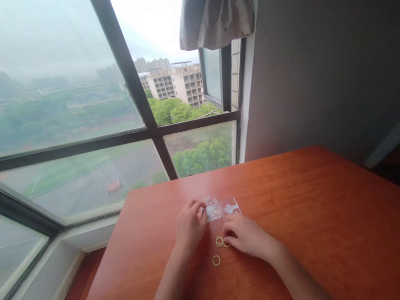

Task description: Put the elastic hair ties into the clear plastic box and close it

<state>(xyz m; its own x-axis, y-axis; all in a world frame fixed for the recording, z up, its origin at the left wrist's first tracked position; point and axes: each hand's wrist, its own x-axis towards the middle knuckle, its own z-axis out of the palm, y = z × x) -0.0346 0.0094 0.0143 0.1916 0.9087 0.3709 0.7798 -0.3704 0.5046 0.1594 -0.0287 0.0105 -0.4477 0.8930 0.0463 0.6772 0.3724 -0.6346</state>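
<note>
Head view shows right hand (pixel 247 235) by white-marked lid (pixel 231 208).

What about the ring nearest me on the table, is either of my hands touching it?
No, that ring lies by itself on the table, apart from your left hand and your right hand.

Left hand (pixel 190 224) and right hand (pixel 247 233) totally bare, forearms (pixel 168 289) bare too, pretty slim, narrowing at wrists (pixel 185 249).
</note>
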